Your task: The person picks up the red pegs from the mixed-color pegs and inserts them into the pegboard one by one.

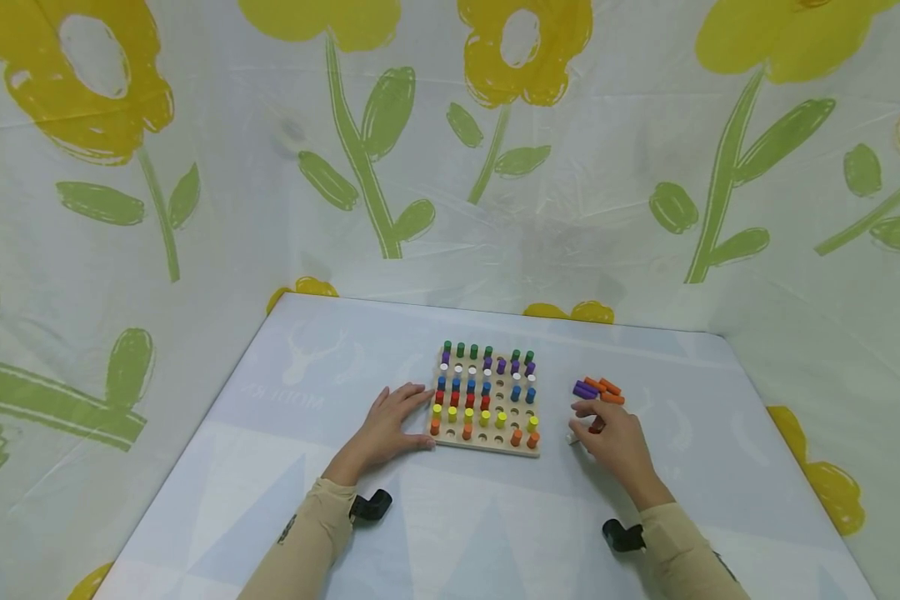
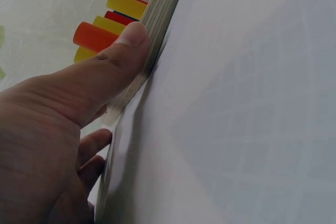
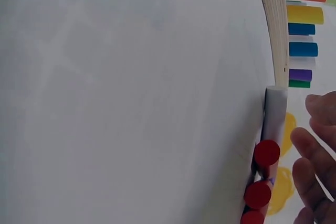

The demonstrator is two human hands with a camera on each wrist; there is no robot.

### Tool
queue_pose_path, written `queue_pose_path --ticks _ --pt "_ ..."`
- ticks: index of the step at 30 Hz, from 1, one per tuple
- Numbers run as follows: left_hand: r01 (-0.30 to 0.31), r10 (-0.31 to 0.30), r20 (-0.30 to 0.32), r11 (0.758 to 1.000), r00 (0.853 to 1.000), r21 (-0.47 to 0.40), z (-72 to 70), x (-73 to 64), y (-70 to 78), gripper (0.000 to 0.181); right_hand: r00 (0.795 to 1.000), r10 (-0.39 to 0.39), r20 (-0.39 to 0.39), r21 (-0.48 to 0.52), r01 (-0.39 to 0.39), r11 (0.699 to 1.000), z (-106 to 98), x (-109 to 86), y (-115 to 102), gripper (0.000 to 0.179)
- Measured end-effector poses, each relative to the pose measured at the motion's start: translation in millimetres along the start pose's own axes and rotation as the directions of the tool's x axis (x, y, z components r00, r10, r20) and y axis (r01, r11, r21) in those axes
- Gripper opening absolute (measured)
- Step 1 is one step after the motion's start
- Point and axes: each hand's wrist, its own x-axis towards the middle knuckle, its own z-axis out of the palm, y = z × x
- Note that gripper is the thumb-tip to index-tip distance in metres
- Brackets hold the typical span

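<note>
A wooden pegboard [image 1: 487,445] bears rows of upright green, purple, white, blue, red, yellow and orange pegs, with some bare holes among them. My left hand [image 1: 390,425] touches its left side, fingers spread; in the left wrist view the thumb [image 2: 113,59] rests along the board's edge [image 2: 157,30]. To the right of the board, my right hand [image 1: 617,442] hovers over loose pegs. A white peg [image 3: 275,113] and red pegs [image 3: 266,152] lie there in the right wrist view. The fingers [image 3: 315,153] are bent a little and apart from them, with nothing visible between.
Beyond the right hand lie loose purple pegs [image 1: 587,389] and orange pegs [image 1: 612,398]. The pale patterned tabletop [image 1: 450,533] extends around the board. A flower-printed sheet [image 1: 495,250] rises behind the table and at both sides.
</note>
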Motion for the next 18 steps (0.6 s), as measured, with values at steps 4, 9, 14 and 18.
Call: queue_pose_path --ticks 4,9,14,18 --pt "-0.002 0.002 0.005 1.000 1.000 -0.001 -0.7 -0.3 0.3 0.089 1.000 0.008 0.008 -0.003 -0.008 1.000 -2.4 -2.2 1.1 0.030" --pt "-0.006 0.006 0.002 1.000 1.000 -0.008 -1.5 -0.7 0.7 0.089 1.000 -0.008 0.002 -0.014 0.008 1.000 -4.2 -3.5 3.1 0.030" --pt "-0.004 0.004 0.003 1.000 1.000 -0.005 -1.3 -0.6 0.4 0.089 1.000 -0.023 -0.002 -0.020 0.023 1.000 -5.0 -5.5 7.0 0.030" --pt "-0.003 0.003 0.008 1.000 1.000 -0.004 -0.9 -0.5 0.2 0.089 1.000 -0.009 0.007 -0.025 0.009 1.000 -5.7 -7.6 8.9 0.032"
